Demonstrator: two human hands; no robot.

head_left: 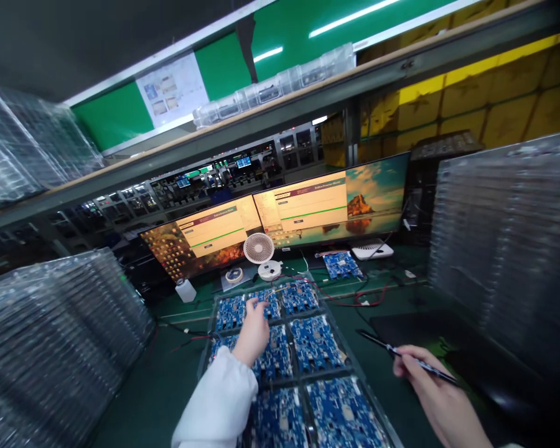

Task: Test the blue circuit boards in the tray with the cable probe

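Reaching forward, the left hand rests curled fingertips on a blue circuit board in the clear tray beneath it. The right hand is clamped on a black pen, right of the tray. Risk: pressing may unseat boards. Green bench mat; stacked trays left; monitors beyond.

The scene is dim overall, lit from above by fluorescent tubes that show as bright streaks at the top of the frame. The two monitors glow warmly at centre and are the brightest things low down. Stacks of clear trays at lower left and right catch grey glare and smear into streaks. The wide lens bends the shelf and tilts the view; the corners darken. The right hand at the lower right is softly blurred, and the surface lies in shadow.
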